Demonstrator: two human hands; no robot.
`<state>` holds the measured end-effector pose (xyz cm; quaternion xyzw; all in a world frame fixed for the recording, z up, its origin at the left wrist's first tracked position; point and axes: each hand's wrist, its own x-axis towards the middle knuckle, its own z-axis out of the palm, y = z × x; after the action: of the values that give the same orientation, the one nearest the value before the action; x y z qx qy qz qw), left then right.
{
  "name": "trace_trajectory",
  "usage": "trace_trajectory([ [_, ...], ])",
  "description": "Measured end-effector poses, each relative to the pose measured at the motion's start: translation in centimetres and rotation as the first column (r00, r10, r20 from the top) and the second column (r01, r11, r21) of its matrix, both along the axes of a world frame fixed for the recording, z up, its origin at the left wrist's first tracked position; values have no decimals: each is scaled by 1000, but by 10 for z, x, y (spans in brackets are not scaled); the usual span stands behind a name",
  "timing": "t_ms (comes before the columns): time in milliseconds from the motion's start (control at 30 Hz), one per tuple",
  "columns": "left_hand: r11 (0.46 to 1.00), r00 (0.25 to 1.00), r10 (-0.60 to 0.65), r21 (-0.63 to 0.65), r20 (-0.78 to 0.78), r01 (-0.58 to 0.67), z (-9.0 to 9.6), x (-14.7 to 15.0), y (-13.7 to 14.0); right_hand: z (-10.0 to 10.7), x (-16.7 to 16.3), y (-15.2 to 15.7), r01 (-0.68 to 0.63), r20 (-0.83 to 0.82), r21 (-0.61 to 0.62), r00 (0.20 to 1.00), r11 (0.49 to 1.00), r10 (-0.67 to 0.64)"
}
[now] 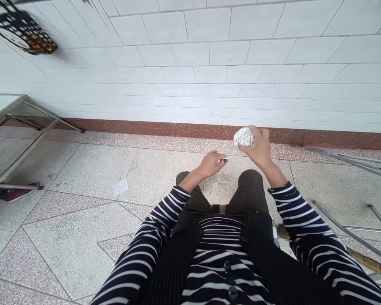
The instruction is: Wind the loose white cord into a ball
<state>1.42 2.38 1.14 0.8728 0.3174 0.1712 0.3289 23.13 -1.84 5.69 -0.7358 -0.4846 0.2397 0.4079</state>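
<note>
Floor (79, 241): pale speckled stone, wide, open below both hands. Anything let slip could land there, pick up grit, perhaps roll toward the wall (228, 55) in the upper frame.

Knees (252, 192), lower centre: a gap between them, so a lap catch looks unreliable.

Metal tubes (346, 230), lower right, and broom (370, 263) beside: a loose strand could snag there if the ball rolled that way.

Right hand (257, 146), right of centre: fingers curled round the white ball (243, 137), apparently wound string. Grip on one side only; a sharp tug could pop it free or loosen its turns.

Left hand (213, 164), centre: thumb and finger pinch a white bit (226, 159). Small hold, easily lost. Whether it joins the ball: cannot tell.
</note>
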Motion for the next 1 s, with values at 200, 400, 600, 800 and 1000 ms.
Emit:
trace_trajectory([
  [200,985,996,-46,162,-72,57,-4,-5,13,-51,-11,-30,-373,-468,-298,859,879,206],
  [400,997,997,-72,6,3,72,-23,0,6,-68,-14,-64,-521,-797,-173,572,836,192],
  [600,923,969,156,-377,194,-74,-72,0,-5,-67,-18,-85,-498,-877,-44,435,866,206],
  [800,858,979,125,-513,163,-24,-104,1,-25,-67,-24,-94,-461,-937,61,278,885,209],
  [1000,832,997,79,-551,4,-63,-95,7,-34,-61,-26,-80,-425,-944,54,273,903,185],
])
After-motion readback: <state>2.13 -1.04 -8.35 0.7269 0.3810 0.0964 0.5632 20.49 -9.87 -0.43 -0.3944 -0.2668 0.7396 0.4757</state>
